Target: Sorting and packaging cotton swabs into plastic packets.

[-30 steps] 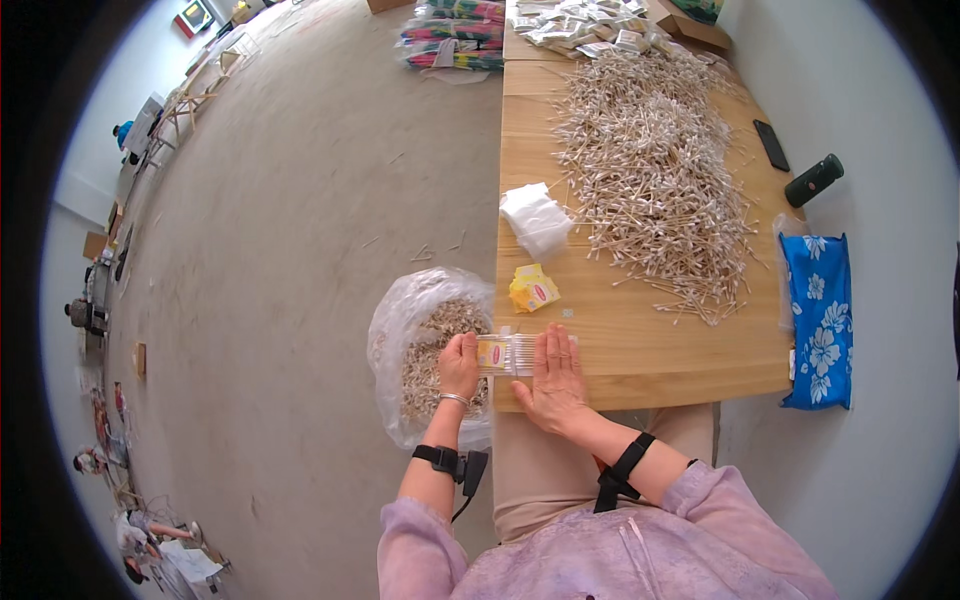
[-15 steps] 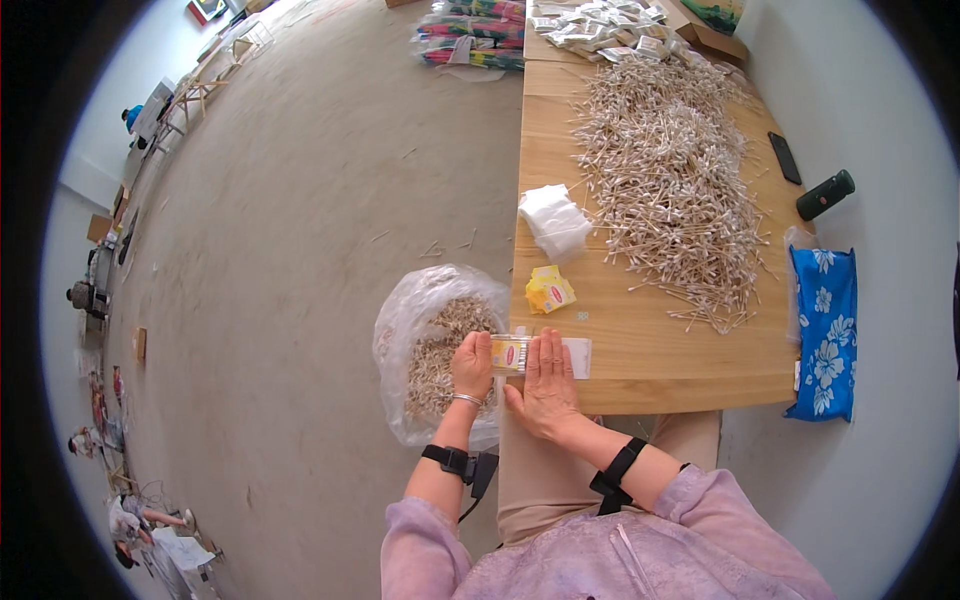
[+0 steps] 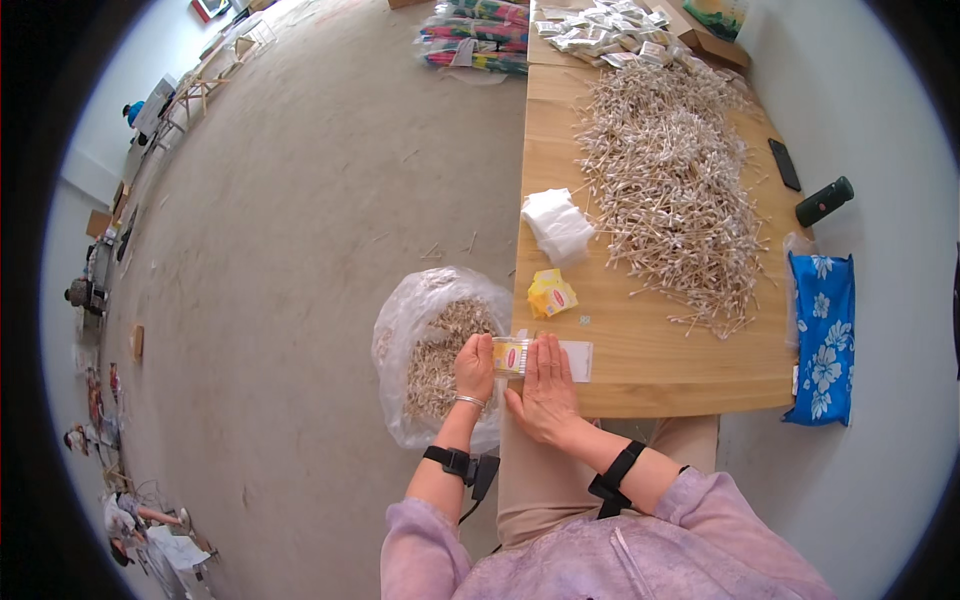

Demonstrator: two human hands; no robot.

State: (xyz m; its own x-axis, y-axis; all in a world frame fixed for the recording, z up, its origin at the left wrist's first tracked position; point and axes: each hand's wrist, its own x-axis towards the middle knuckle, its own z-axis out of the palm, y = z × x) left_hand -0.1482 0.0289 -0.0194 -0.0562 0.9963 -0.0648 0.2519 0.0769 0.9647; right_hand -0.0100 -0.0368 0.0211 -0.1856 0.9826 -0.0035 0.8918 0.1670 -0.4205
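At six o'clock on the wooden surface [image 3: 650, 350], its near edge, the left hand [image 3: 474, 368] is closed around a small clear packet [image 3: 510, 356] with a yellow label. The right hand [image 3: 546, 388] lies flat, fingers together, over the packet's other end. A heap of cotton swabs [image 3: 665, 190] lies toward twelve; a plastic bag [image 3: 430, 350] of swabs sits at nine.

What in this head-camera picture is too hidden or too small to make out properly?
- Small packet: mostly covered by the left hand and right hand, so its contents stay hidden.
- Plastic bag: its near end lies behind the left forearm.
- Heap of thin sticks: single pieces too small to tell.
- Far packets: cut by the top edge.
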